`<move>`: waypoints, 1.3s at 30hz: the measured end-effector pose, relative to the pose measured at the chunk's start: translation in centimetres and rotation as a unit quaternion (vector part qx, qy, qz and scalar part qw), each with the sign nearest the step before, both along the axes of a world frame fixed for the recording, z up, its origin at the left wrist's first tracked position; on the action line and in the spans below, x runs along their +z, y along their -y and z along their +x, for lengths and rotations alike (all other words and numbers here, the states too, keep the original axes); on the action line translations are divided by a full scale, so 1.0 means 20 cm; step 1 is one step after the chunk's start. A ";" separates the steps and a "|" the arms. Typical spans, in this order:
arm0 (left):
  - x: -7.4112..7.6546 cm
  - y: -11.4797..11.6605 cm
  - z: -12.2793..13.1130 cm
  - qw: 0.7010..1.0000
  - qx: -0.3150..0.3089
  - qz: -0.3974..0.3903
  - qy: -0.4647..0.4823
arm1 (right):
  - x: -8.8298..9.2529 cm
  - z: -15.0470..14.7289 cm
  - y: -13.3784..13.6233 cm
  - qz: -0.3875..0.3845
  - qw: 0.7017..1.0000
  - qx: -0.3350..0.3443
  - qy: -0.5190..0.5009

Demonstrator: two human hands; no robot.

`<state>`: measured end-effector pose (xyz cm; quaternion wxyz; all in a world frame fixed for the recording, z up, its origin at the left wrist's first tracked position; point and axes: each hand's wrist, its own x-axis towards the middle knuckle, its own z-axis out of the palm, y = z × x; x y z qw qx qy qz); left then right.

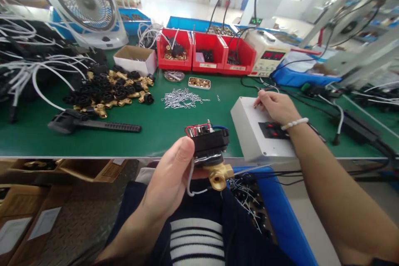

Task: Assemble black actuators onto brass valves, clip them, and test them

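My left hand (170, 174) is wrapped round a motorized brass valve (218, 174), held up in front of the bench edge. Its black housing (210, 141) is on top with red and blue wires and small parts exposed, and a grey cable loops down beside my fingers. My right hand (277, 108) rests at the far end of a light grey control box (251, 126). Its fingers are pinched together over a small part on the box top that I cannot make out. Red-lit switches or displays on a black panel (271, 130) sit below my right wrist.
Brass valves with black caps (115, 89) are heaped at left, behind a black cabled part (93, 124). Metal pins (181, 99) lie mid-bench. Red bins (208, 60), a power supply (264, 52) and a fan (84, 4) stand behind. A blue crate (280, 212) is below.
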<state>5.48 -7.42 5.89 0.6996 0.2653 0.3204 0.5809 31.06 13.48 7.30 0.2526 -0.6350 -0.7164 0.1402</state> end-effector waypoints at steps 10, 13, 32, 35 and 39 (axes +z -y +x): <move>0.00 0.00 -0.01 1.000 0.007 -0.007 -0.012 | -0.03 0.03 -0.02 0.028 0.999 0.034 -0.013; 0.00 0.00 -0.01 1.000 0.012 -0.013 -0.016 | -0.02 0.02 -0.02 0.021 0.999 0.027 -0.019; 0.06 0.04 0.02 0.991 0.114 0.028 -0.070 | -0.03 0.01 -0.02 0.024 0.993 0.048 -0.109; 0.06 0.03 0.02 0.992 0.098 0.022 -0.071 | -0.03 0.00 -0.01 0.011 0.993 0.043 -0.111; 0.05 0.01 0.02 0.997 0.066 -0.029 -0.027 | -0.03 0.00 -0.01 0.012 0.993 0.048 -0.108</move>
